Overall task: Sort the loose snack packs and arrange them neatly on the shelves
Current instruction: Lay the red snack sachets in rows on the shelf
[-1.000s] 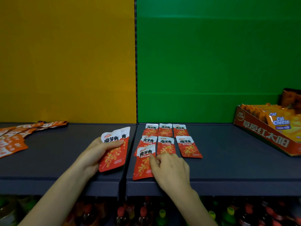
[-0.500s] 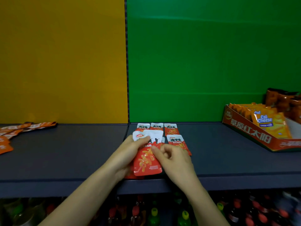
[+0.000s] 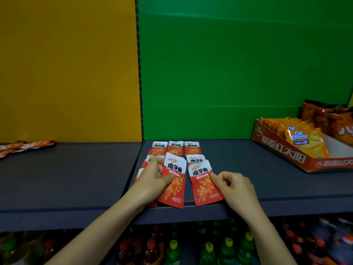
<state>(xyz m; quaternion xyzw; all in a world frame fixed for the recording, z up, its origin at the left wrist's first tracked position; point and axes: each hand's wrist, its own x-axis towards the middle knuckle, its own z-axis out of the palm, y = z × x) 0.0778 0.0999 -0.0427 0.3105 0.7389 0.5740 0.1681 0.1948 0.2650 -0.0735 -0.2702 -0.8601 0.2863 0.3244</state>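
Red-and-white snack packs lie in rows on the dark grey shelf (image 3: 248, 169) in front of the green back panel. Three small packs (image 3: 175, 148) form the back row. My left hand (image 3: 152, 180) grips a large pack (image 3: 174, 186) at its left edge, thumb on its face; more packs lie hidden under that hand. My right hand (image 3: 231, 184) pinches the right edge of another pack (image 3: 202, 184) beside it. Both front packs reach the shelf's front edge. Loose orange packs (image 3: 26, 146) lie in a heap at the far left.
An open orange display box (image 3: 282, 148) with Cal Cheese wafer packs (image 3: 303, 138) stands at the right, dark orange bags (image 3: 328, 115) behind it. Bottles (image 3: 208, 249) with coloured caps fill the shelf below. A yellow panel backs the left bay.
My left hand brought its pack from the left bay over to the rows. The right hand took one pack off it and moved it to the right, so two packs now sit side by side.
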